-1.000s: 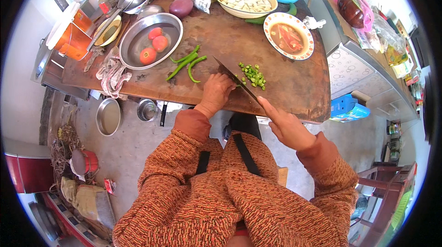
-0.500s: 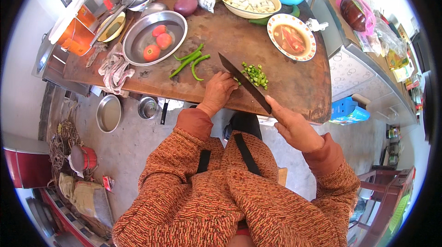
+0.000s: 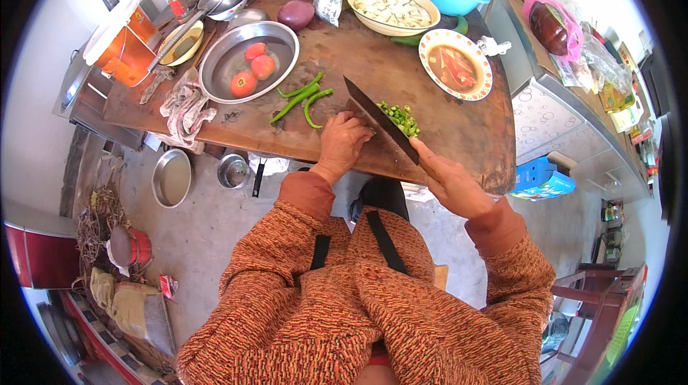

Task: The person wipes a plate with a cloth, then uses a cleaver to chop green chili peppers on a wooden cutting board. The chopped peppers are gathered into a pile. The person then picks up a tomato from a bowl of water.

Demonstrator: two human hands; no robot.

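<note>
My right hand (image 3: pixel 453 186) grips the handle of a kitchen knife (image 3: pixel 380 118); its dark, broad blade slants away to the left over the wooden table. Against the blade's right side lies a small heap of chopped green pepper (image 3: pixel 401 120). Just left of the blade, my left hand (image 3: pixel 342 143) has its fingers curled down on the wood, around a green pepper that they mostly hide. Several whole green peppers (image 3: pixel 295 104) rest beyond that hand. A metal basin (image 3: pixel 209 69) with three tomatoes (image 3: pixel 262 67) in water stands farther left.
The wooden table (image 3: pixel 351 48) curves round at its right end. On it are a bowl of pale cut pieces (image 3: pixel 394 8), a dotted-rim bowl of reddish liquid (image 3: pixel 456 64), an eggplant (image 3: pixel 296 15), a rag (image 3: pixel 188 109) and an orange bucket (image 3: pixel 129 48). Pans (image 3: pixel 172 177) sit on the floor.
The right hand and knife handle have shifted slightly left and away from me, bringing the blade closer to upright in view. The left hand stays beside the blade. The whole view has moved slightly.
</note>
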